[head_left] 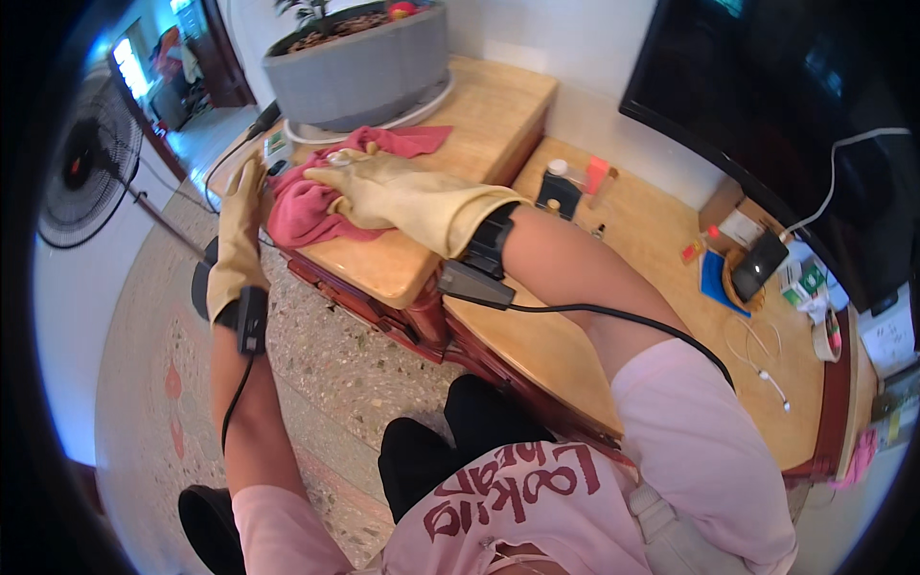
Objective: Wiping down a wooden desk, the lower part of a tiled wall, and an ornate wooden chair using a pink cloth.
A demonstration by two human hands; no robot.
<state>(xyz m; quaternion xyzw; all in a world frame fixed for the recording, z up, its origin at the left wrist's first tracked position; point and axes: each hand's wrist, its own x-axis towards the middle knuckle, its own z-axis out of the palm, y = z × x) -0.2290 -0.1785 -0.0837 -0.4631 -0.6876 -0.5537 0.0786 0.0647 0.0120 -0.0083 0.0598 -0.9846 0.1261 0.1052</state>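
By the obstructing planter [356, 75], right hand [369, 180] rests on cloth [305, 213], left hand [241, 201] nearby (both grips unclear).

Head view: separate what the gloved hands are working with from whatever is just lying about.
In use:
pink cloth, under the right hand
cream gloves, worn on both hands; the left hand is beside the cloth
wooden cabinet top, beneath the cloth

Just standing or lying about:
grey planter
fan
black phone
thin white cable
television

Dark red lettering [525, 487], upside down, crosses the pink shirt [594, 517]; two rows show
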